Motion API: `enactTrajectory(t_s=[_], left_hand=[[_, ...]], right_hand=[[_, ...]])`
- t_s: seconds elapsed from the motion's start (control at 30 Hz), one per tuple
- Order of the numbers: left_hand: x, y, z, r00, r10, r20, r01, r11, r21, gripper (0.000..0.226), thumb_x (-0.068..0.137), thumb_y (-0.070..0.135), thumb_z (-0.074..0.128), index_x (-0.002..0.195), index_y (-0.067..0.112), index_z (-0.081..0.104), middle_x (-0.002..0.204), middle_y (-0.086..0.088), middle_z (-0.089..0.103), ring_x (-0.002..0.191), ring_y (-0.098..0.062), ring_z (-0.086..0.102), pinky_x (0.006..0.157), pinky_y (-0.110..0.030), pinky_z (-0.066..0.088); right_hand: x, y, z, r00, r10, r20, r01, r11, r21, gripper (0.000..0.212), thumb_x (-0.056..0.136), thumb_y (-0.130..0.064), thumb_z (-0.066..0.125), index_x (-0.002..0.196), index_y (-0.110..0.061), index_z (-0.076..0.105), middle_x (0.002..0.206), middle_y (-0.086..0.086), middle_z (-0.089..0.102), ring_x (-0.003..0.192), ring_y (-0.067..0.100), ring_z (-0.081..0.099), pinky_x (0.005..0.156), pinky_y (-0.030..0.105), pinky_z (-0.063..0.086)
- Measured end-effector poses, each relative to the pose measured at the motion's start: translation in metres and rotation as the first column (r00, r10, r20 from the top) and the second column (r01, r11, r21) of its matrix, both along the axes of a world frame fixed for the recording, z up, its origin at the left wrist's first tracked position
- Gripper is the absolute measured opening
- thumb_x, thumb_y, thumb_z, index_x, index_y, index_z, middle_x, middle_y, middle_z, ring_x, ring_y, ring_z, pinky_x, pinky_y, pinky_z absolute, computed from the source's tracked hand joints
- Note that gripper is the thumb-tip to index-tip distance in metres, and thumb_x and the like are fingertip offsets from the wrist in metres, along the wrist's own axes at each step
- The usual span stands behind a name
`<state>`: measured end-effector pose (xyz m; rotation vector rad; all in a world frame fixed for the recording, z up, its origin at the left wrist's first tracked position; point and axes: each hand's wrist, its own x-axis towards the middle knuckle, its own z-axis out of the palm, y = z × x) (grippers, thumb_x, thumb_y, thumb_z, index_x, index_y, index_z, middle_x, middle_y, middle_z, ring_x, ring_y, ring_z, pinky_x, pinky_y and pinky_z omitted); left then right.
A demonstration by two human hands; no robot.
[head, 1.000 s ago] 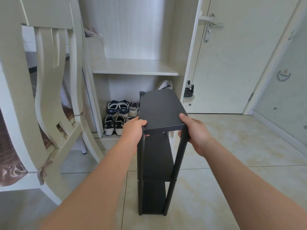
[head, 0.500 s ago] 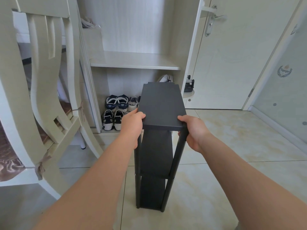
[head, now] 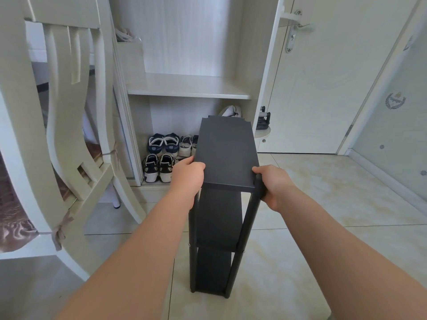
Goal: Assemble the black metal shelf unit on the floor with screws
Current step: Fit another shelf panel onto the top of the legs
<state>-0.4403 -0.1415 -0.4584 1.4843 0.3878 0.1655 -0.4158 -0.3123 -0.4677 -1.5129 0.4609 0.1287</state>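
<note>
**Both hands on upright black shelf unit, near top corners**

Black shelf unit (head: 225,153) stands upright at frame centre, three tiers visible, long side running from 6 toward 12 o'clock. Its feet are low over the tiled floor (head: 323,204); cannot tell if they touch.

Left hand (head: 188,175) grips the near corner of the top panel at 9 o'clock, thumb along the panel edge, fingers curled down and hidden behind the post. Right hand (head: 272,183) grips the near corner at 3 o'clock, thumb tip on the panel top, fingers wrapped round the upright post just below.

At 12 o'clock from the unit is an open cream cupboard (head: 189,88), with shoes (head: 161,155) in rows on its bottom level, at 10 o'clock from the top panel. A cream chair (head: 69,135) is at 9 o'clock, well apart from the unit. A closed door (head: 318,88) is at 1 o'clock, with its handle (head: 298,26) high up.
</note>
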Motion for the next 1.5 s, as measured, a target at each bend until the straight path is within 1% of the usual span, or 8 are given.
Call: enactTrajectory(t_s=[0.27, 0.43, 0.73, 1.0, 1.2, 1.33, 1.43, 1.5], left_hand=[[-0.011, -0.009, -0.015, 0.987, -0.005, -0.163, -0.005, 0.998, -0.061, 0.028, 0.095, 0.042, 0.061, 0.094, 0.020, 0.043, 0.087, 0.009, 0.045, 0.076, -0.013, 0.044, 0.084, -0.036, 0.033], [-0.004, -0.011, -0.018, 0.986, -0.020, -0.163, 0.011, 0.998, -0.056, 0.034, 0.095, 0.044, 0.059, 0.106, 0.019, 0.039, 0.088, 0.008, 0.043, 0.079, -0.017, 0.044, 0.084, -0.041, 0.036], [0.010, -0.011, -0.034, 0.996, 0.086, -0.033, -0.087, 0.996, -0.030, 0.045, 0.090, 0.039, 0.068, 0.124, 0.017, 0.047, 0.109, 0.009, 0.056, 0.103, -0.015, 0.051, 0.092, -0.034, 0.039], [0.002, -0.054, -0.034, 0.955, -0.220, -0.199, 0.193, 0.970, -0.147, 0.058, 0.074, 0.044, 0.067, 0.126, 0.020, 0.055, 0.112, -0.003, 0.071, 0.100, -0.026, 0.070, 0.089, -0.045, 0.057], [0.019, -0.023, -0.028, 0.983, -0.015, -0.185, -0.007, 0.993, -0.118, 0.006, 0.095, 0.020, 0.061, 0.096, 0.015, 0.060, 0.106, -0.015, 0.070, 0.103, -0.035, 0.068, 0.096, -0.049, 0.054], [0.019, -0.004, -0.024, 0.982, 0.155, -0.110, -0.173, 0.967, -0.188, 0.029, 0.101, 0.037, 0.049, 0.079, 0.021, 0.058, 0.090, -0.004, 0.062, 0.084, -0.025, 0.058, 0.080, -0.036, 0.044], [0.013, -0.008, -0.026, 0.994, 0.107, 0.011, -0.105, 0.985, -0.139, 0.041, 0.092, 0.063, 0.048, 0.098, 0.025, 0.063, 0.104, 0.006, 0.061, 0.098, -0.018, 0.057, 0.089, -0.037, 0.042], [0.010, -0.013, -0.030, 0.995, 0.085, 0.059, -0.081, 0.994, -0.076, 0.053, 0.091, 0.050, 0.062, 0.136, 0.023, 0.053, 0.119, 0.012, 0.053, 0.110, -0.012, 0.051, 0.098, -0.032, 0.038]], right_hand=[[-0.009, -0.002, 0.001, 0.999, -0.037, 0.003, 0.038, 0.997, -0.072, 0.010, 0.097, -0.020, 0.056, 0.091, -0.013, 0.060, 0.083, 0.004, 0.061, 0.077, 0.023, 0.056, 0.077, 0.037, 0.050], [-0.011, -0.005, 0.002, 0.999, -0.044, 0.003, 0.045, 0.995, -0.089, 0.013, 0.099, -0.020, 0.054, 0.090, -0.013, 0.060, 0.083, 0.004, 0.060, 0.080, 0.023, 0.057, 0.094, 0.043, 0.054], [-0.023, -0.017, 0.004, 0.984, 0.171, -0.059, -0.170, 0.985, 0.029, 0.025, 0.097, -0.027, 0.061, 0.108, -0.004, 0.062, 0.096, 0.017, 0.073, 0.080, 0.031, 0.073, 0.067, 0.038, 0.060], [-0.007, -0.033, 0.004, 0.991, -0.128, 0.045, 0.125, 0.990, 0.070, 0.019, 0.098, -0.024, 0.064, 0.099, -0.004, 0.061, 0.088, 0.012, 0.063, 0.060, 0.019, 0.055, 0.055, 0.028, 0.053], [-0.013, -0.019, 0.002, 0.999, 0.022, 0.035, -0.024, 0.999, 0.042, 0.022, 0.095, -0.025, 0.069, 0.100, -0.004, 0.065, 0.087, 0.009, 0.077, 0.063, 0.015, 0.062, 0.056, 0.025, 0.051], [-0.016, -0.019, 0.006, 0.992, 0.080, 0.099, -0.052, 0.963, -0.264, 0.012, 0.094, -0.021, 0.065, 0.090, -0.010, 0.069, 0.084, 0.006, 0.078, 0.065, 0.016, 0.066, 0.063, 0.028, 0.052], [-0.007, -0.043, 0.006, 0.923, -0.147, 0.357, 0.303, 0.848, -0.435, 0.023, 0.091, -0.024, 0.063, 0.087, -0.002, 0.063, 0.076, 0.003, 0.067, 0.072, 0.024, 0.058, 0.071, 0.033, 0.047], [-0.002, -0.054, 0.005, 0.876, -0.223, 0.427, 0.400, 0.831, -0.387, 0.024, 0.090, -0.028, 0.065, 0.103, -0.010, 0.055, 0.088, -0.003, 0.060, 0.096, 0.027, 0.062, 0.085, 0.038, 0.049]])
